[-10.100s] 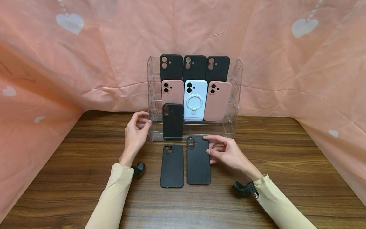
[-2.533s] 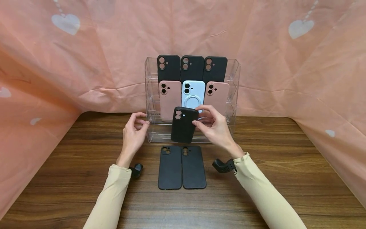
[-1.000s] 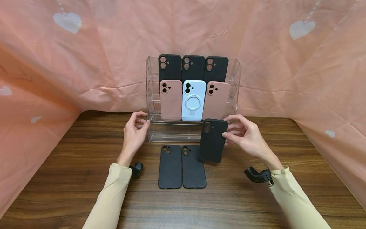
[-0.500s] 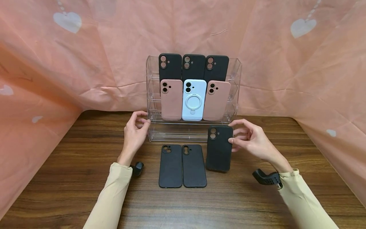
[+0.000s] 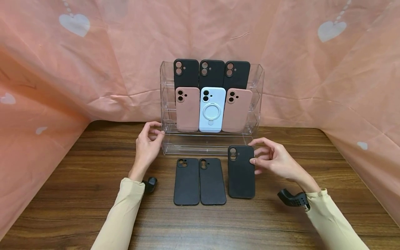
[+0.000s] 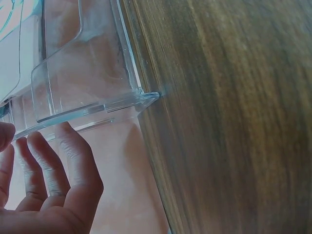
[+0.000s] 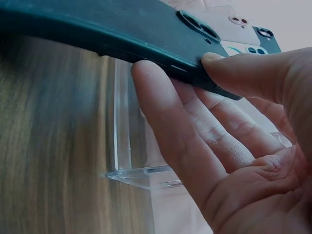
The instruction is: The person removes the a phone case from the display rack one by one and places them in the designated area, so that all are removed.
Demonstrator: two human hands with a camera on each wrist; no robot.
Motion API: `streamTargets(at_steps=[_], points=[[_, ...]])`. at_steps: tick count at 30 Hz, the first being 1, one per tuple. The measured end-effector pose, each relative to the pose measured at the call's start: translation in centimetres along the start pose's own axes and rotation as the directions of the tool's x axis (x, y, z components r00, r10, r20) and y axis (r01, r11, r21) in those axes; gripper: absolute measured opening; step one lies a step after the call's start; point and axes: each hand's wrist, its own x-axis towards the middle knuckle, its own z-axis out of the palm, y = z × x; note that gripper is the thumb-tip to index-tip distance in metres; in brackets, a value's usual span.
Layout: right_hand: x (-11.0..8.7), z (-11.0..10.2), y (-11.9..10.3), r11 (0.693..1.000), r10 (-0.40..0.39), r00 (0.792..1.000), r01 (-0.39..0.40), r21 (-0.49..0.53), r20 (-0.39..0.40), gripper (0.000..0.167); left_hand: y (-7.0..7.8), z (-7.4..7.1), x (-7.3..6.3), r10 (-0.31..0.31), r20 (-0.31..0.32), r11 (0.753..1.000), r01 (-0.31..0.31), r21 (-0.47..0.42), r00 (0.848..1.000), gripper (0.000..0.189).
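Change: over the last half second the black phone case (image 5: 241,172) had come lower and nearer the table, the right hand (image 5: 275,159) travelling down with it; the left hand (image 5: 148,144) had not shifted
Case position: right of the two black cases (image 5: 199,181) lying on the wooden table (image 5: 78,194), apart from them by a narrow gap and set slightly farther back, just in front of the clear acrylic rack (image 5: 212,142)
Case axis: long axis ran from the person toward the rack, camera cut-out at the far end, back face up
Case tilt: in the right wrist view the held edge (image 7: 161,46) stood raised off the wood; whether the near end touched the table could not be told
Case look: matte black, rounded corners, oval lens opening at the top left
Right hand: thumb and fingertips (image 7: 146,68) pinched the case's right edge near its far end
Left hand: fingers loosely curled against the rack's left wall (image 6: 87,97), touching it
Rack contents: three black cases on the top tier, pink, white with a ring, and pink below
Surround: peach cloth with white hearts (image 5: 75,24)
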Motion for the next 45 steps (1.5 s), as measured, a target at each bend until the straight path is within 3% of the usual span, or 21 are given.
streamTargets(at_steps=[8, 20, 31, 45], points=[[0.2, 0.8, 0.9, 0.997, 0.048, 0.999, -0.048, -0.054, -0.007, 0.051, 0.0, 0.0, 0.1, 0.005, -0.003, 1.000, -0.005, 0.002, 1.000, 0.026], [0.4, 1.4, 2.1, 0.970, 0.228, 0.973, -0.224, -0.099, 0.037, 0.042, -0.1, 0.0, 0.1, 0.004, -0.003, 1.000, -0.004, -0.010, 1.000, 0.026], [0.5, 1.7, 2.4, 0.958, 0.220, 0.967, -0.188, -0.219, 0.130, 0.052, -0.1, 0.0, 0.0, 0.006, -0.002, 1.000, -0.006, -0.021, 1.000, 0.025], [0.6, 2.1, 2.7, 0.930, 0.183, 0.976, -0.132, -0.342, 0.122, 0.051, -0.3, 0.0, 0.2, 0.014, -0.006, 1.000, -0.015, -0.008, 1.000, 0.025]])
